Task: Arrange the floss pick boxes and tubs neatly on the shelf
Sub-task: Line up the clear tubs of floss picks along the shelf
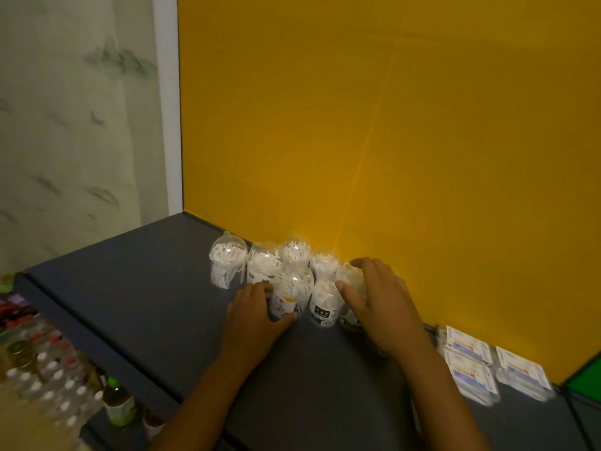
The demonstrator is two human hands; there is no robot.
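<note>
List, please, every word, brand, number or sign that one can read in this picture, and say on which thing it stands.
No text can be read for certain.
Front tub: a dark label with pale characters, too blurred to read.
Tub at the left hand: a printed label with a yellow mark, no legible words.
Flat boxes: blue and red print, too blurred.
Bottles below the shelf: labels unreadable.
</note>
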